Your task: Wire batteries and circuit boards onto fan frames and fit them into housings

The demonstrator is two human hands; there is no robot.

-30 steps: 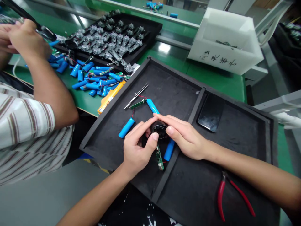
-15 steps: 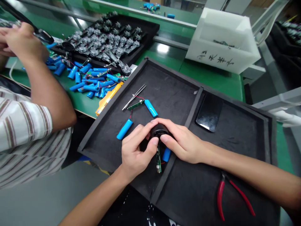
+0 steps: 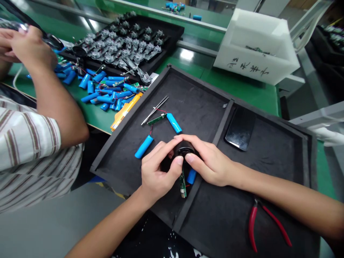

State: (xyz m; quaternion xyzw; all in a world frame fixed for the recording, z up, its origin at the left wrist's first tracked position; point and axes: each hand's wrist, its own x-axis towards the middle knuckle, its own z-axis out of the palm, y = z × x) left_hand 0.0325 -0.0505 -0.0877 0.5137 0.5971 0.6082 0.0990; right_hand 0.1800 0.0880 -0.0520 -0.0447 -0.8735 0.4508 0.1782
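My left hand [image 3: 156,172] and my right hand [image 3: 208,161] are both closed around a round black part [image 3: 182,149] over the left compartment of a black foam tray [image 3: 188,96]. A small green circuit board [image 3: 183,184] and a blue battery cell [image 3: 191,176] hang just below the part, joined by red wire. Two more blue cells [image 3: 143,146] [image 3: 174,123] lie on the tray with another green board [image 3: 156,119] wired between them. Metal tweezers [image 3: 155,109] rest beside them.
A phone [image 3: 241,128] lies in the tray's right compartment and red-handled pliers [image 3: 254,222] near its front. A co-worker's arm [image 3: 51,96] in a striped sleeve is at left, by a pile of blue cells [image 3: 107,89], a tray of grey parts [image 3: 126,39] and a white bin [image 3: 255,46].
My right hand has curled in over the black part, covering most of the blue cell below it. The co-worker's hands stay at the far left.
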